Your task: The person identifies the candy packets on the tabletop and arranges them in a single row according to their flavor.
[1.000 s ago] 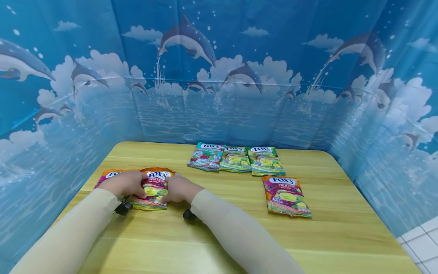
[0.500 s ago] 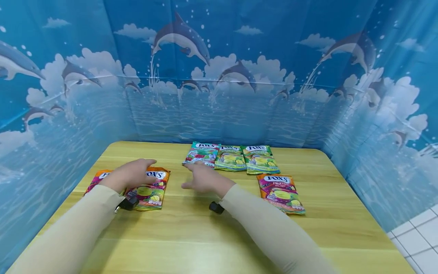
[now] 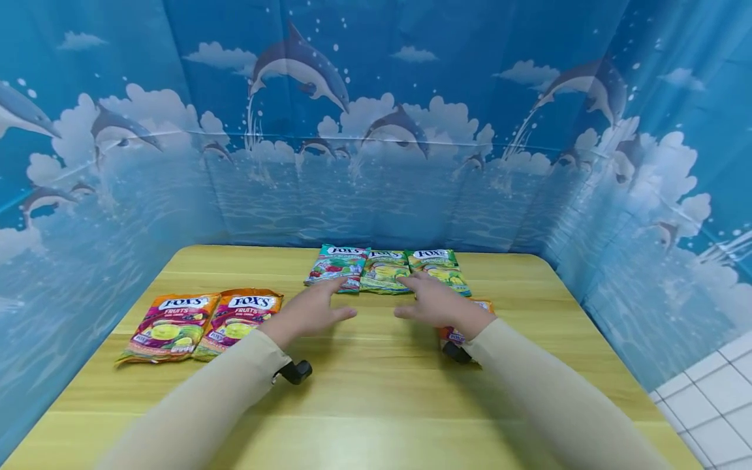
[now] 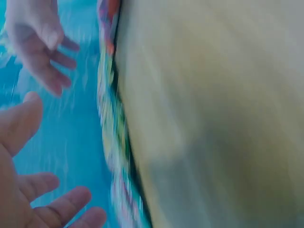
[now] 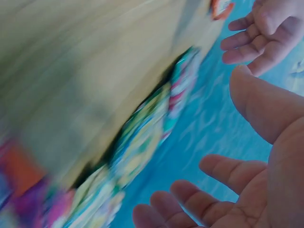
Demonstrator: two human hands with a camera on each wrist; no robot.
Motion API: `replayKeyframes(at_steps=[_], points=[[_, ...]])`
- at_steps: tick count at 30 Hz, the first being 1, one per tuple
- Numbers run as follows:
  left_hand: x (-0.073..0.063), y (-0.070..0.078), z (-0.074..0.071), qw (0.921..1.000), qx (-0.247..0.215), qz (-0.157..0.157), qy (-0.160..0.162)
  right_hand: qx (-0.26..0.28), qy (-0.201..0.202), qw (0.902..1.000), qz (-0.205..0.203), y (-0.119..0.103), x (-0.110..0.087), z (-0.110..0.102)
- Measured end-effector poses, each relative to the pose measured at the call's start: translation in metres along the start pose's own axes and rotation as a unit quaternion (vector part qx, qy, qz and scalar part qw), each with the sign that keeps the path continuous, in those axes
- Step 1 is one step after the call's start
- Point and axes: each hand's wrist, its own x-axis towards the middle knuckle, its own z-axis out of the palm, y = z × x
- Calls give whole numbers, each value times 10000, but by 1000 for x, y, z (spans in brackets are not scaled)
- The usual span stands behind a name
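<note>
Both hands hover over the middle of the table with nothing in them. My left hand [image 3: 307,312] has its fingers spread, near the teal candy bag [image 3: 337,266]. My right hand [image 3: 437,301] is also spread, in front of the yellow-green candy bag [image 3: 384,271] and the green candy bag [image 3: 439,266], and its wrist partly covers an orange-and-purple candy bag [image 3: 454,335]. Two more orange-and-purple bags lie side by side at the left: an outer bag [image 3: 167,328] and an inner bag [image 3: 237,320]. In the left wrist view the fingers [image 4: 61,206] look loosely extended.
The wooden table [image 3: 352,405] has rounded far corners. A blue dolphin-print curtain [image 3: 352,196] hangs right behind its far edge and along both sides. White wall tiles [image 3: 705,391] show at the lower right.
Both hands have let go of the inner orange-and-purple bag at the left and moved rightward, the right hand first. That bag now lies flat beside the outer one.
</note>
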Motion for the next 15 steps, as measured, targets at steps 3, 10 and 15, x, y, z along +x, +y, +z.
replayKeyframes(at_steps=[3,10,15], points=[[10,20,21,9997,-149,74,-154,-107,-31,9999,90,22,-9,-1],[32,62,59,9976,-271,219,-600,-309,-58,9990,322,74,-33,-3],[44,83,80,9966,-264,295,-729,-258,-89,9984,495,101,-52,-8]])
